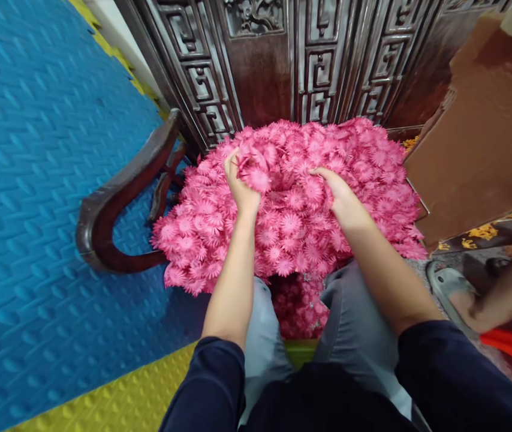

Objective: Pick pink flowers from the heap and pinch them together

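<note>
From my end, I have the left hand (243, 195) curled around a bunch (259, 179) of pink flowers, its fingers partly covered by petals. The right hand (340, 193) reaches into the heap, thumb lying against a flower (313, 191); its other fingers are hidden, so I can't tell whether they grip anything.

The heap (289, 225) of pink flowers spreads under and around both sets of fingers, and out past them on either side. More flowers (303, 303) lie lower down, nearer me than the fingers, between the knees.

Beyond the fingertips stands a carved panel (260, 81). Left of the left fingers, I see a curved wooden armrest (96, 225) beside the heap, with a blue mat (35, 180) further out. To the right of the right fingers, cardboard (485, 138) leans near the heap's edge; nearer me on that side is another person's sandalled foot (460, 303).
</note>
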### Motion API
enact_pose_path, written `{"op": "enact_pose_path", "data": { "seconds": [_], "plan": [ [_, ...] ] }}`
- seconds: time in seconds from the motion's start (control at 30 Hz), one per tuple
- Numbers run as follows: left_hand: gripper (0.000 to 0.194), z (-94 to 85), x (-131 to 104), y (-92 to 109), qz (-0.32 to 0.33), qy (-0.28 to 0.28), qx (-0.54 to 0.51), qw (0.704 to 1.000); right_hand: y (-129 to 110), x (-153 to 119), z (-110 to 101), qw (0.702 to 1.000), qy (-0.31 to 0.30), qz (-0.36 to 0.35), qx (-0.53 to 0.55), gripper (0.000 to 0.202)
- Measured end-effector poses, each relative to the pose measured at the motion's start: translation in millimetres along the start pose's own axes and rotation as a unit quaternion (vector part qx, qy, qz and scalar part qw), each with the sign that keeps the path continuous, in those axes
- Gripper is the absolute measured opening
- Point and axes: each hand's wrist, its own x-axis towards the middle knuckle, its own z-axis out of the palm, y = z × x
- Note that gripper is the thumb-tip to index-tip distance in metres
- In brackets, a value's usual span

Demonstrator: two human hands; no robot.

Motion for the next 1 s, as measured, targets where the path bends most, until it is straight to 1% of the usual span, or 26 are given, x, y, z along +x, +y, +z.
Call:
{"op": "enact_pose_path", "data": {
  "seconds": [0.03, 0.07, 0.1, 0.13, 0.2, 0.27, 0.37, 0.43, 0.5, 0.6, 0.73, 0.87, 0.93, 1.0],
  "plan": [
    [0.025, -2.1, 0.7, -0.9, 0.067, -0.009, 0.056, 0.996, -0.9, 0.0, 0.7, 1.0, 0.004, 0.003, 0.004, 0.024],
    [0.027, -4.6, 1.5, -1.4, 0.125, -0.018, 0.112, 0.986, -0.5, 1.0, 1.4, 1.0, 0.008, 0.007, 0.009, 0.022],
    [0.029, -7.6, 2.5, -1.8, 0.162, -0.023, 0.162, 0.973, 1.1, 3.2, 2.1, 1.0, 0.013, 0.017, 0.018, 0.021],
    [0.033, -11.0, 4.0, -2.2, 0.175, -0.02, 0.197, 0.964, 3.9, 6.9, 3.0, 0.999, 0.019, 0.033, 0.033, 0.019],
    [0.042, -18.8, 9.1, -3.2, 0.168, 0.003, 0.234, 0.958, 11.8, 17.4, 4.8, 0.992, 0.031, 0.09, 0.078, 0.014],
    [0.048, -26.9, 16.1, -3.8, 0.16, 0.028, 0.234, 0.959, 20.0, 29.1, 6.4, 0.978, 0.027, 0.168, 0.125, 0.009],
    [0.056, -37.0, 26.0, -2.2, 0.156, 0.042, 0.208, 0.965, 26.7, 40.1, 7.6, 0.961, 0.023, 0.223, 0.161, 0.009],
    [0.06, -41.8, 30.3, -0.8, 0.124, 0.036, 0.182, 0.975, 27.6, 41.9, 7.7, 0.948, 0.034, 0.259, 0.181, 0.011],
    [0.06, -45.7, 32.8, -1.3, 0.072, 0.023, 0.155, 0.985, 28.2, 42.0, 7.6, 0.939, 0.037, 0.28, 0.197, 0.011],
    [0.055, -51.1, 34.7, -6.0, 0.021, 0.023, 0.14, 0.99, 31.3, 43.2, 7.1, 0.943, 0.019, 0.268, 0.199, 0.011],
    [0.051, -56.8, 35.1, -11.9, 0.018, 0.015, 0.147, 0.989, 33.3, 43.4, 6.7, 0.957, -0.013, 0.241, 0.162, 0.017],
    [0.052, -59.5, 33.3, -10.5, 0.009, 0.04, 0.136, 0.99, 32.7, 41.4, 7.1, 0.95, 0.004, 0.257, 0.176, 0.017],
    [0.05, -61.0, 31.3, -8.3, 0.022, 0.057, 0.134, 0.989, 37.8, 43.4, 6.1, 0.954, -0.001, 0.248, 0.169, 0.018],
    [0.047, -62.0, 27.2, -5.3, 0.059, 0.083, 0.143, 0.984, 47.7, 47.5, 3.5, 0.974, -0.014, 0.188, 0.124, 0.02]
  ]
}}
